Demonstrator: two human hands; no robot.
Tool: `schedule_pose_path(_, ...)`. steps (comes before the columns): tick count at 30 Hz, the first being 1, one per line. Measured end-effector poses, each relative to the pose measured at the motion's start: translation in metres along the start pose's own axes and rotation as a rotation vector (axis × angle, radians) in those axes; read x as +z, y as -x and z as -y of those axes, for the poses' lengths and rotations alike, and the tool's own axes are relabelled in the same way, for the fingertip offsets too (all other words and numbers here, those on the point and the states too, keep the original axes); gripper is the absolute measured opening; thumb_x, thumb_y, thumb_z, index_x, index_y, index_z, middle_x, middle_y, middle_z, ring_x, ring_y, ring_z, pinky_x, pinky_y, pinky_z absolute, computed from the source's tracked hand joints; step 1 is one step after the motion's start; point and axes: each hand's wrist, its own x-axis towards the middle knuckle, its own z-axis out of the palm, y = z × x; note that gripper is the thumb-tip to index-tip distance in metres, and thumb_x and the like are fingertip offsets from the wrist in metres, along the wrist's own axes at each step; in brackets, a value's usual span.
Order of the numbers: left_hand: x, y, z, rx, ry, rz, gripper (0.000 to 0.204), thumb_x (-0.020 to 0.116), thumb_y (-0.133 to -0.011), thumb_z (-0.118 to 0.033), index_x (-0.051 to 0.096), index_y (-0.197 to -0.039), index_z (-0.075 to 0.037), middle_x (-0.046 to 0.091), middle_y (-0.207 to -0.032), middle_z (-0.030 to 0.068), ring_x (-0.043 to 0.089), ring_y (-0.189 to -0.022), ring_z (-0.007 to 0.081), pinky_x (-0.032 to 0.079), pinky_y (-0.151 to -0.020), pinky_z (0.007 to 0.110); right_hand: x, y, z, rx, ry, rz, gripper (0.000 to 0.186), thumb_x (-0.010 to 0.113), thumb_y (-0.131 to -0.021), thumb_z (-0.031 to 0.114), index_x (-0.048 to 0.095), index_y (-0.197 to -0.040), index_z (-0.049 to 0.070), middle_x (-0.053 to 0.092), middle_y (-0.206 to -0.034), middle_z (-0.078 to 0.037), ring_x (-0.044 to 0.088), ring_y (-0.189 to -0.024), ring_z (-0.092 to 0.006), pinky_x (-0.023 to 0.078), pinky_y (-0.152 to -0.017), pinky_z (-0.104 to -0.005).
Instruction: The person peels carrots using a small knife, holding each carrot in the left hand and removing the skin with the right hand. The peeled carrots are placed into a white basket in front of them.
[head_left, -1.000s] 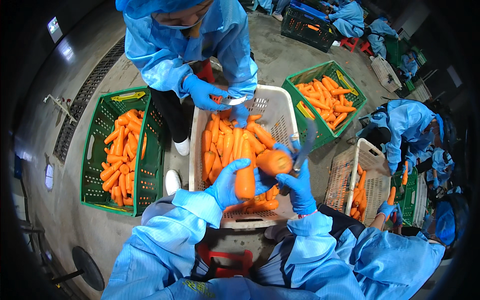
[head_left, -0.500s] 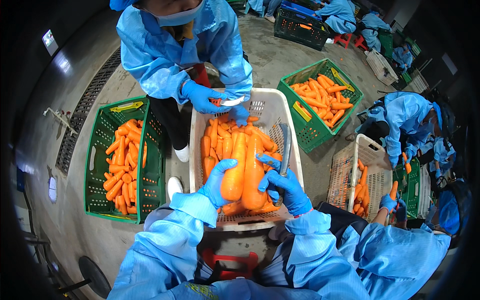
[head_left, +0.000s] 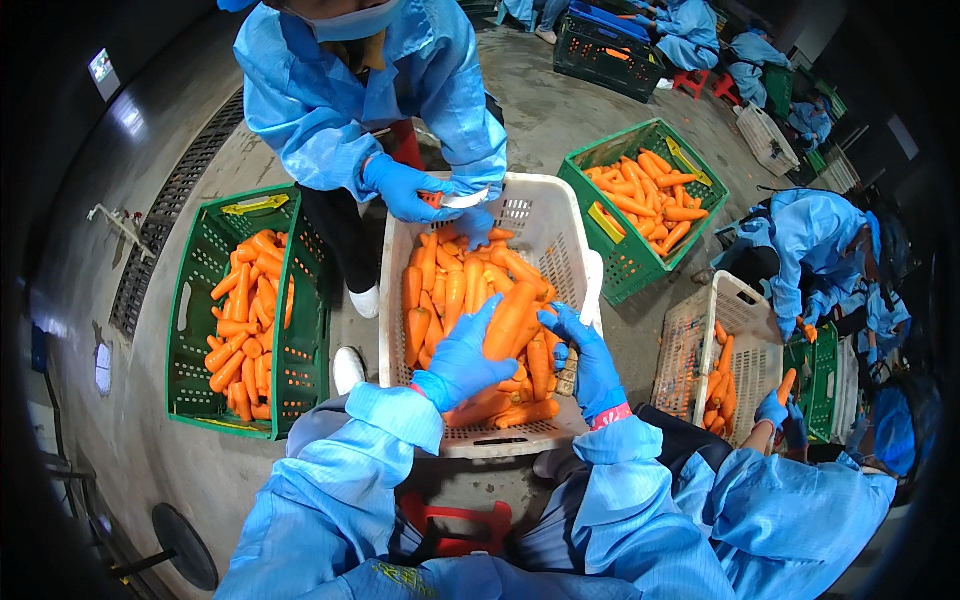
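A white perforated crate (head_left: 420,230) of peeled carrots (head_left: 450,300) stands before me. Over it my blue-gloved left hand (head_left: 465,355) grips a large tilted carrot (head_left: 508,322). My right hand (head_left: 590,370), also gloved, is at the carrot's right side, fingers curled around a knife, whose tan handle (head_left: 563,378) shows below them; the blade is hard to make out. Across the crate a co-worker's gloved hand (head_left: 400,192) holds a small red-handled knife (head_left: 463,200), their other hand (head_left: 476,226) down among the carrots.
Green crates of carrots stand left (head_left: 180,340) and upper right (head_left: 585,250). Co-workers (head_left: 810,240) bend over a white crate (head_left: 680,370) at right. A red stool (head_left: 460,510) is under me; a floor drain (head_left: 175,210) runs at left, a black round object (head_left: 180,545) lower left.
The two large carrots between my hands have shifted; one is now tilted up to the right in my left hand. The dark blade that stood upright at my right no longer shows clearly.
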Motion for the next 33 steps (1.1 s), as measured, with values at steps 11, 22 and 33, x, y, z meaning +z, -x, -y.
schedule_pose_path(11, 0.01, 0.005, 0.013, -0.133, 0.761, 0.363, 0.074, 0.06, -0.08, -0.033, 0.031, -0.139, 0.002, 0.045, -0.133, 0.0227, 0.05, -0.119, 0.0338, 0.041, -0.101, 0.041, 0.025, 0.004, -0.018, -0.081, 0.3, 0.059, 0.068, 0.069, -0.083, 0.022, 0.032, -0.14, 0.016, 0.05, -0.077, 0.002, 0.048, -0.052, -0.006, 0.041, -0.043, -0.0206)
schedule_pose_path(22, -0.009, 0.001, 0.009, -0.259, 1.655, 0.712, 0.081, 0.047, -0.084, -0.059, 0.031, -0.141, -0.004, 0.046, -0.129, 0.0289, 0.05, -0.112, 0.048, 0.04, -0.092, 0.063, 0.011, 0.001, -0.012, -0.098, 0.037, 0.201, 0.053, 0.061, -0.088, 0.029, 0.044, -0.133, 0.008, 0.056, -0.086, -0.001, 0.044, -0.053, -0.0046, 0.037, -0.044, -0.0185)
schedule_pose_path(33, 0.015, -0.019, 0.013, -0.532, 1.7, 0.825, 0.07, 0.042, -0.084, -0.059, 0.047, -0.127, -0.005, 0.058, -0.11, 0.0236, 0.06, -0.088, 0.039, 0.048, -0.078, 0.054, 0.009, 0.037, 0.021, -0.098, 0.04, 0.083, 0.044, 0.054, -0.089, 0.039, 0.055, -0.125, 0.013, 0.055, -0.088, 0.001, 0.05, -0.076, -0.009, 0.043, -0.068, -0.0244)
